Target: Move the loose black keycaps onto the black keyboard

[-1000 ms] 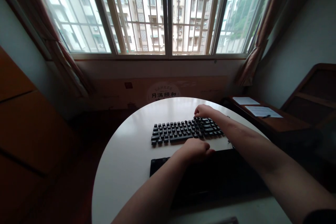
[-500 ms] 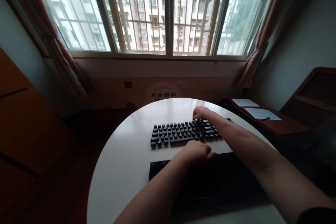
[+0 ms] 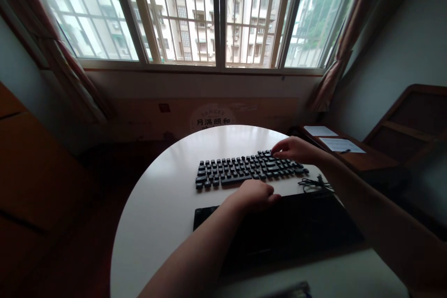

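Note:
Loose black keycaps (image 3: 226, 167) stand in keyboard-like rows on the white round table (image 3: 153, 223). At the back row, right of centre, my right hand (image 3: 296, 150) has its thumb and fingertips pinched together at a keycap. Nearer to me lies a dark keyboard base (image 3: 296, 223), partly covered by my left forearm. My left hand (image 3: 256, 193) rests at the far edge of that base, its fingers curled. What they hold, if anything, is hidden under the hand.
A coiled black cable (image 3: 316, 184) lies right of the keycaps. At the front edge sits a blurred dark object (image 3: 296, 290). A brown side table (image 3: 370, 160) with paper sheets (image 3: 342, 145) and a pen (image 3: 345, 151) stands to the right. Beyond is a barred window (image 3: 209, 18).
My right hand has moved to the right along the back row of keycaps. My left hand stays by the base. The view has shifted slightly, and the cable now shows.

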The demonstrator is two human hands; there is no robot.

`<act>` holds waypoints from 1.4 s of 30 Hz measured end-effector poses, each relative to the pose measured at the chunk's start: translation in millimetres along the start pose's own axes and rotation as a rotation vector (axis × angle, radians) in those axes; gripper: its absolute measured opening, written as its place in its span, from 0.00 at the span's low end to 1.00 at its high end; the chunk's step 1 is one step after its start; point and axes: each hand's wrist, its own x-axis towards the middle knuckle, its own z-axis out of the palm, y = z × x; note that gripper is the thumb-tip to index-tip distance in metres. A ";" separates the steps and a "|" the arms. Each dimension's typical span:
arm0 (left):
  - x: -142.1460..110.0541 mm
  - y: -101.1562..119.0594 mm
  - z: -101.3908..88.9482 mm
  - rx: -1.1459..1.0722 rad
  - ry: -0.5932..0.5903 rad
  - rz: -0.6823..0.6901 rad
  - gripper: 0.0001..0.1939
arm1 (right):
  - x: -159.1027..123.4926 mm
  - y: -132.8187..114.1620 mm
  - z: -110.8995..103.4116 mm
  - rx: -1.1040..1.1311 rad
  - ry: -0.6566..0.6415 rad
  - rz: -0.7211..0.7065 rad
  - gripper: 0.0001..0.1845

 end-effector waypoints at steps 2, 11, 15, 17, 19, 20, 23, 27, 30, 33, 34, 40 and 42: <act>0.4 -0.1 -1.6 0.000 -0.023 0.004 0.26 | -29.8 3.6 -1.3 0.155 -0.160 -0.004 0.22; -0.7 -4.5 1.7 -0.016 0.027 0.046 0.27 | -50.6 -11.1 26.9 0.153 -0.579 -0.060 0.16; -1.1 -3.9 2.2 -0.012 0.034 0.040 0.28 | -43.4 -10.8 28.3 0.144 -0.640 -0.042 0.18; -1.2 -3.3 1.6 -0.006 0.029 0.040 0.28 | -41.1 -11.2 26.7 0.135 -0.654 -0.035 0.19; -1.2 -3.0 1.1 -0.004 0.028 0.044 0.27 | -39.1 -11.7 25.6 0.130 -0.668 -0.032 0.19; -1.3 -3.1 1.0 -0.005 0.029 0.047 0.27 | -38.0 -11.8 25.4 0.130 -0.676 -0.034 0.19; -1.3 -3.7 1.5 -0.011 0.038 0.056 0.28 | -35.0 -10.3 26.1 0.139 -0.705 -0.041 0.20; -0.8 -4.4 2.3 -0.016 0.036 0.060 0.28 | -33.5 -6.3 29.6 0.152 -0.735 -0.017 0.21; -0.6 -3.7 1.1 -0.025 0.023 0.058 0.28 | -34.9 -5.2 33.1 0.152 -0.737 0.012 0.21; -0.8 -2.8 -0.6 -0.029 0.010 0.057 0.28 | -37.1 -5.7 35.6 0.148 -0.704 0.033 0.19; -0.8 -2.7 -0.8 -0.028 0.010 0.058 0.28 | -37.7 -6.0 36.0 0.148 -0.696 0.041 0.19; -0.2 -4.5 2.6 -0.018 0.030 0.067 0.29 | -41.6 -7.4 34.3 0.189 -0.682 0.103 0.20; 0.3 -5.4 4.1 -0.018 0.035 0.072 0.30 | -43.2 -6.7 34.0 0.211 -0.675 0.122 0.22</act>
